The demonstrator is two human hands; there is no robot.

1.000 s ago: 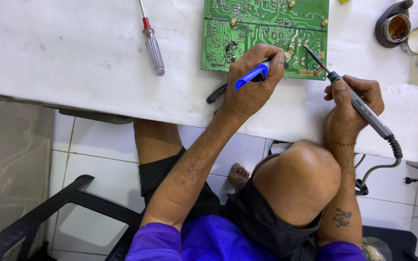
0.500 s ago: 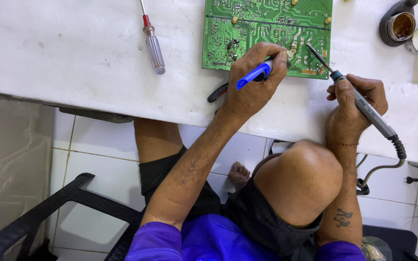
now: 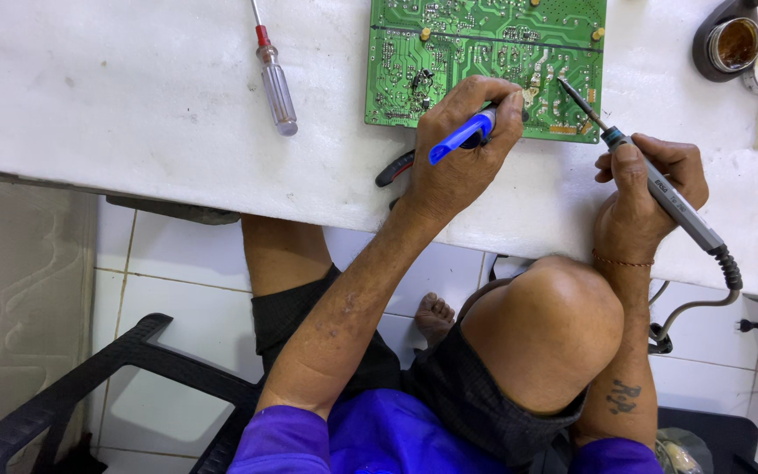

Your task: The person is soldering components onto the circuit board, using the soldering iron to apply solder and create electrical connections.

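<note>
The right grip (image 3: 651, 189) clamps the soldering iron (image 3: 660, 189), the left grip (image 3: 462, 149) the blue tool (image 3: 460, 138), soldering a joint on the green circuit board (image 3: 484, 53); next needs a steady tip.

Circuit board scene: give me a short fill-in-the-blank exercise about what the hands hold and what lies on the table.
1. The right hand holds a soldering iron whose tip touches the ____ circuit board.
2. The left hand grips a tool with a ____ handle.
3. Left of the board, a ____ lies on the white table.

Missing words: green; blue; screwdriver
</note>
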